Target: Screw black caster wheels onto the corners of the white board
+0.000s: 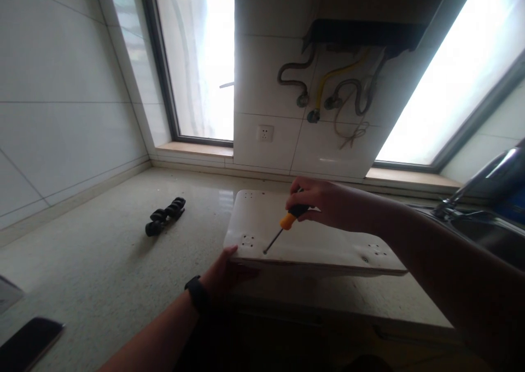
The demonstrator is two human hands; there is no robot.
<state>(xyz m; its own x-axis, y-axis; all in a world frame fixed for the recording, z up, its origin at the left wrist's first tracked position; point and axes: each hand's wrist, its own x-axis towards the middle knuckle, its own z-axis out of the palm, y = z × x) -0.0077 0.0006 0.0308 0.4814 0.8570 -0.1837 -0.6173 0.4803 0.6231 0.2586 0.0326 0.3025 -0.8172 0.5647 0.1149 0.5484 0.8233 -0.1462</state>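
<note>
My right hand is closed around the black and yellow handle of a screwdriver. The tool slants down to the left, and its tip meets a small screw or hole near the front edge of a white panel. This panel has rounded corners and groups of small holes near them; another screw or hole shows at its front right. My left hand, below a black wristband, grips the panel's front left corner with the thumb on top. Its other fingers are mostly hidden underneath.
Several black casters stand in a row on the speckled counter to the left. A dark phone lies at the lower left. Behind are a wall socket and hoses; a sink with a faucet is at right.
</note>
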